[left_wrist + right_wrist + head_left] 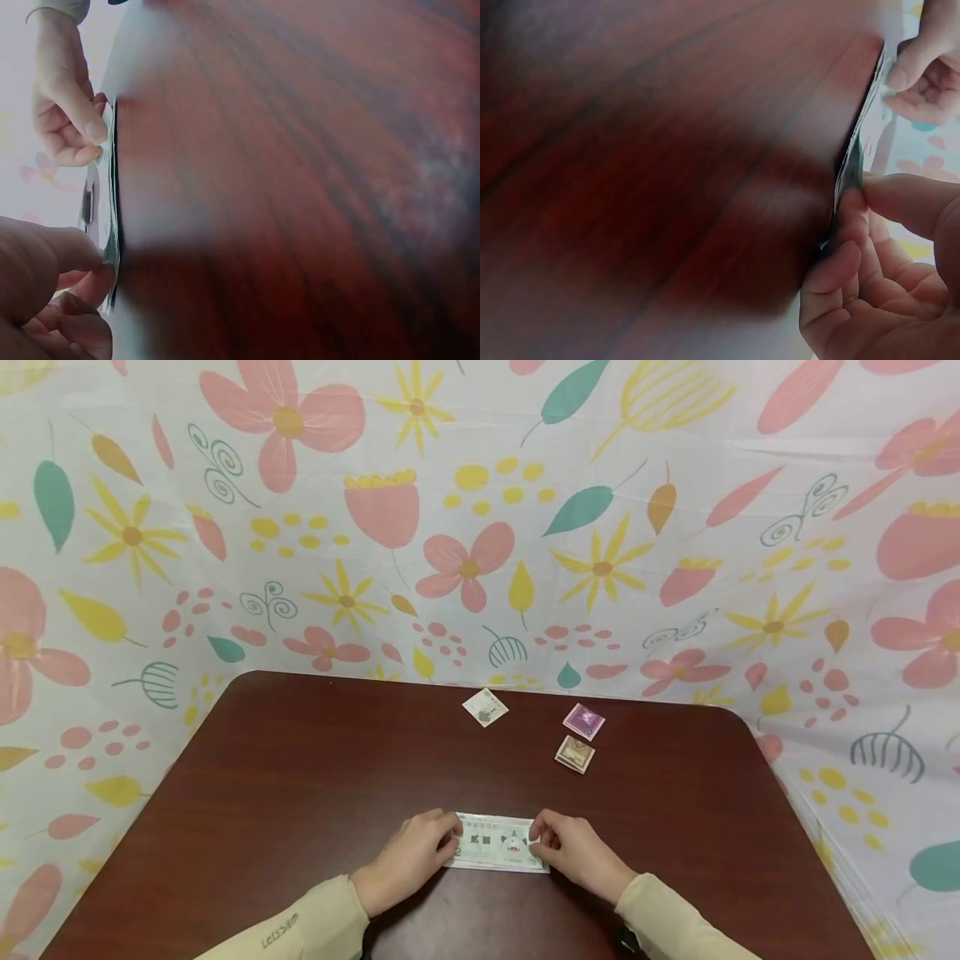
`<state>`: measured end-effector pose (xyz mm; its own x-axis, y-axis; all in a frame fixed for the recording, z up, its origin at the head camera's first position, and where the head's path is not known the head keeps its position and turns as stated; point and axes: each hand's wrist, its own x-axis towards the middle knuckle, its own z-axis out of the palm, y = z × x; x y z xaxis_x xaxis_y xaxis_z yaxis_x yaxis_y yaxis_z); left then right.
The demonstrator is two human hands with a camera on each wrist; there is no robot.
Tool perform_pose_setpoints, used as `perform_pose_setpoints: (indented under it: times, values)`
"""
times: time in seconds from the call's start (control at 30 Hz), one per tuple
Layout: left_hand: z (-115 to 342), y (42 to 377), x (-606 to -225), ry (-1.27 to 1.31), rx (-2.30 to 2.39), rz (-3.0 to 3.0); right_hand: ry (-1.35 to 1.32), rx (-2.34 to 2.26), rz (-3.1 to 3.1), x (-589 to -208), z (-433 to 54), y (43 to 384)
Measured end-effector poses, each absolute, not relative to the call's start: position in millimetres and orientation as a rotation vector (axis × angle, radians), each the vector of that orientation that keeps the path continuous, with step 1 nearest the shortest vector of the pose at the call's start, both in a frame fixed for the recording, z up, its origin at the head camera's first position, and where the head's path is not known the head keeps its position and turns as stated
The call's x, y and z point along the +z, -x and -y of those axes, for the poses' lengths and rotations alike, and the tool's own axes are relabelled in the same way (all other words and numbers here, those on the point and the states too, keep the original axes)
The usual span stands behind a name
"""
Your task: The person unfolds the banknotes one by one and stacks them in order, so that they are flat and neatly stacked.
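1. The paper notes [487, 842] are held flat and lengthwise between the two hands, one end in each grip, low over the table [300, 793].
2. The left end is pinched by the left hand [408, 857], with the thumb and a finger brought together on the paper, as is seen in the left wrist view.
3. The right end is pinched by the right hand [583, 853]; in the right wrist view the thumb is laid on the upper face and a finger is tucked beneath.
4. Between the grips, a pale green face is shown, printed with dark squares nearer the left hand and a small cartoon figure nearer the right hand.
5. More than one layer is seen along the edge between the grips; the number of layers cannot be told.
6. Straight beyond the held notes, well apart from both grips, a white folded paper [486, 707] is laid on the table.
7. Beyond the right grip, a brown folded paper [575, 754] is placed, and just beside it, farther from that grip, a purple folded paper [584, 722].
8. Behind the grips, both wrists are covered by beige sleeves [300, 927]; the left one is marked with dark lettering.
9. Beyond the table, a flowered cloth [465, 443] is hung.
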<state>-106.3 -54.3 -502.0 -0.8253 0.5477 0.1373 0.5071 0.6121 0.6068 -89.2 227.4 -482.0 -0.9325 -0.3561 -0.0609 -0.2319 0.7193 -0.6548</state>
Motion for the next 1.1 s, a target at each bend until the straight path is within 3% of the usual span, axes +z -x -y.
perform_pose_setpoints:
  times: [0.4,1.1]
  values:
    - [54,113,-501,-0.991,0.894,-2.877,0.435,-0.951,-2.756,-476,-228,94]
    - [62,114,-503,-0.885,0.91,-2.78,0.525,-1.026,-2.595,-478,-239,96]
